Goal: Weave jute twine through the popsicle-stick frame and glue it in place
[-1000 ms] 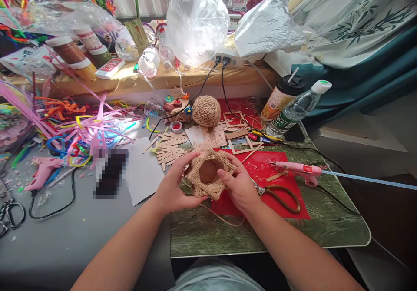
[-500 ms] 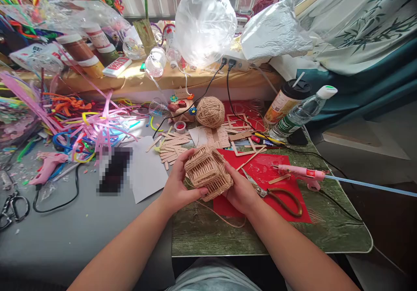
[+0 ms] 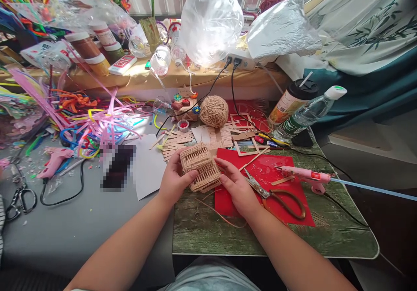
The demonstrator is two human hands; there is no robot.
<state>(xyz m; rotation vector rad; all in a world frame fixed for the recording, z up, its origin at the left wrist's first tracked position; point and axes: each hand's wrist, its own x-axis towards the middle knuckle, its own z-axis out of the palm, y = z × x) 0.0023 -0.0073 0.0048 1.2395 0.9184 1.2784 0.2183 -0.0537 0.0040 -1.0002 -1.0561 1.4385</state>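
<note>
The twine-wrapped stick box [image 3: 201, 168] is tipped on its side, just above the left edge of the red sheet [image 3: 270, 169], with one ribbed face turned up toward the camera. The left hand [image 3: 174, 182] clamps it from the side away from the sheet, thumb across the near face and fingers curled behind. The right hand [image 3: 237, 186] closes on the side over the sheet, fingers laid flat along the wall; its thumb is probably tucked under, though that is hidden.

Turning a piece like this goes best with pressure on the corners and rims, where the sticks cross, and only light contact on the wound faces, so the twine does not slide or bunch. A loose strand [image 3: 216, 213] trails below the sheet's near-left corner and looks likely to snag a wrist.

The scissors [image 3: 276, 193] lie on the sheet just right of the right hand, and the pink glue gun [image 3: 304, 176] rests at its far-right edge. The ball of twine [image 3: 213, 111] and loose sticks [image 3: 172, 144] sit beyond the sheet's far-left corner.
</note>
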